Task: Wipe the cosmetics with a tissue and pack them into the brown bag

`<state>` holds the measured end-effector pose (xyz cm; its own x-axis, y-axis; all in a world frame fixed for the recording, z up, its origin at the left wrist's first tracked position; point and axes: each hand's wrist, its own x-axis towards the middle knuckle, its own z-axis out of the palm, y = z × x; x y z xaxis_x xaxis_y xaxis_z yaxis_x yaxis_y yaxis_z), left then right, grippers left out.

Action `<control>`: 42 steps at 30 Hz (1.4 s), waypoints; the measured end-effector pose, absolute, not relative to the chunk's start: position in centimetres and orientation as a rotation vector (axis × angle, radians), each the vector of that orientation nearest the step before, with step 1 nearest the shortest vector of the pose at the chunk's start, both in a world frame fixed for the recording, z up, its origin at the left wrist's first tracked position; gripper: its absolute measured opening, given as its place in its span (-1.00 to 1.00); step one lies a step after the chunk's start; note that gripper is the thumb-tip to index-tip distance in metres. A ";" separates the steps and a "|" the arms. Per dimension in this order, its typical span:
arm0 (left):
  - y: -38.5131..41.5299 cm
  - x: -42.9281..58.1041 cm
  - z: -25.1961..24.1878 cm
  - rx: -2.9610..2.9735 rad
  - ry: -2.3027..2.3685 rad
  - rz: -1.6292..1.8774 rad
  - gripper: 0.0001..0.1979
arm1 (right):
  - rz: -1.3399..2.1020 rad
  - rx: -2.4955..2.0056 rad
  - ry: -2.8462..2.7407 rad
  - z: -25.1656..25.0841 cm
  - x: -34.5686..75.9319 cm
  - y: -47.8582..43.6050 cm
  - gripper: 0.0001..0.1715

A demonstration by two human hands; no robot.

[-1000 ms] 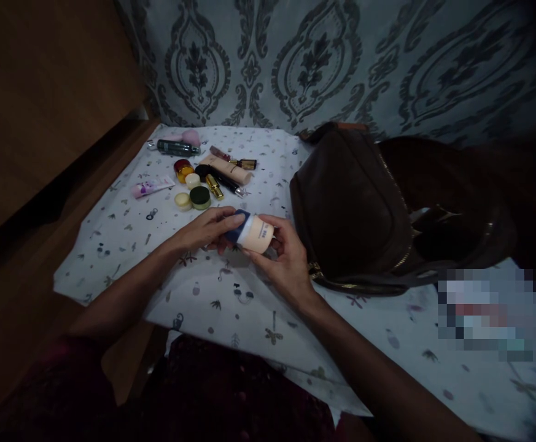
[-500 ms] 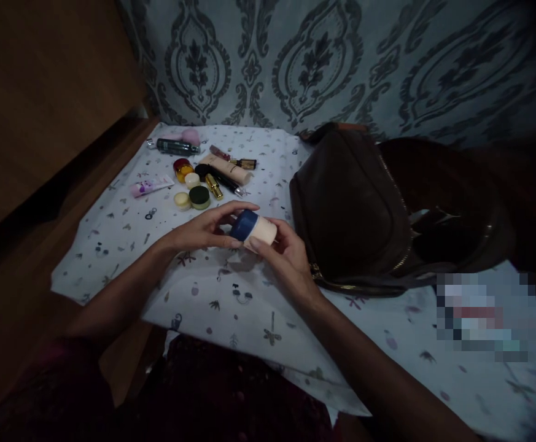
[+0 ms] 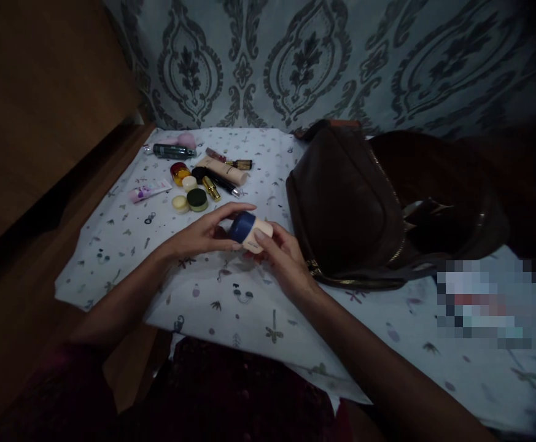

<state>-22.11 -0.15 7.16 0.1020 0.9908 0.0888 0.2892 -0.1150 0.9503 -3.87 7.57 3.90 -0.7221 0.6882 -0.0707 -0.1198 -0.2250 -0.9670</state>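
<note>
A small jar (image 3: 255, 234) with a dark blue lid (image 3: 242, 228) and a cream-coloured body lies tilted on its side in the air above the cloth, between my two hands. My left hand (image 3: 203, 232) has its thumb and fingers curved about the lid from the left. From the right, my right hand (image 3: 282, 252) grips the body, its thumb pressed on the label. Just behind my left hand stand a jar with a dark green lid (image 3: 197, 199) and a pale yellow jar (image 3: 180, 204).
Farther back on the patterned cloth (image 3: 249, 319) lie a beige tube (image 3: 224, 170), a gold lipstick (image 3: 211, 188), a pink-and-white tube (image 3: 150, 191) and a dark green bottle (image 3: 174, 151). A large brown bag (image 3: 341, 202) stands unzipped at the right. A patterned wall rises behind.
The jar has turned slightly in my hands, so printing on its body now shows. My right thumb has shifted up onto the body. The view has moved a little.
</note>
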 end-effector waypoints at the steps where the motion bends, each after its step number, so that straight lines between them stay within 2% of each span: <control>1: -0.2 -22.0 7.2 1.558 1.299 1.072 -0.25 | 2.001 -0.672 -1.487 3.9 -3.8 7.6 -0.54; 4: -0.1 -21.8 6.9 1.531 1.376 1.069 -0.07 | 1.958 -0.657 -1.489 4.1 -3.8 7.7 -0.53; 8: 0.0 -21.5 6.4 1.499 1.498 1.026 -0.38 | 1.916 -0.668 -1.518 4.1 -3.8 7.7 -0.47; 10: 0.0 -21.5 6.5 1.525 1.470 1.043 -0.45 | 1.976 -0.686 -1.473 4.0 -3.9 7.7 -0.47; 15: -0.1 -21.7 7.0 1.656 1.372 1.062 -0.38 | 2.166 -0.686 -1.319 3.8 -4.0 7.8 -0.45; 21: -0.2 -20.9 6.9 1.558 1.424 1.095 -0.21 | 2.134 -0.640 -1.310 4.0 -3.9 7.8 -0.47; 27: -0.4 -19.3 5.8 1.304 1.403 1.291 -0.26 | 2.425 -0.456 -1.232 4.2 -4.4 7.1 -0.25; 30: -0.5 -18.8 5.4 1.173 1.316 1.247 -0.26 | 2.459 -0.359 -1.313 4.6 -4.3 6.9 -0.13; 32: -0.5 -18.6 5.8 1.175 1.382 1.287 -0.28 | 2.290 -0.425 -1.502 5.6 -3.4 6.7 -0.16; 35: -0.3 -18.2 7.8 1.319 1.610 1.401 -0.34 | 1.696 -0.602 -1.854 8.4 -0.7 6.6 -0.39; 37: 0.0 -17.6 9.7 1.492 1.711 1.386 -0.40 | 1.361 -0.639 -1.934 10.8 1.3 6.8 -0.47; 40: 1.1 -15.8 12.7 1.805 1.756 1.256 -0.43 | 1.100 -0.582 -2.074 14.4 3.7 7.9 -0.30; 42: 2.2 -14.3 14.3 1.980 1.758 1.169 -0.39 | 0.969 -0.517 -2.177 16.4 4.8 9.1 -0.34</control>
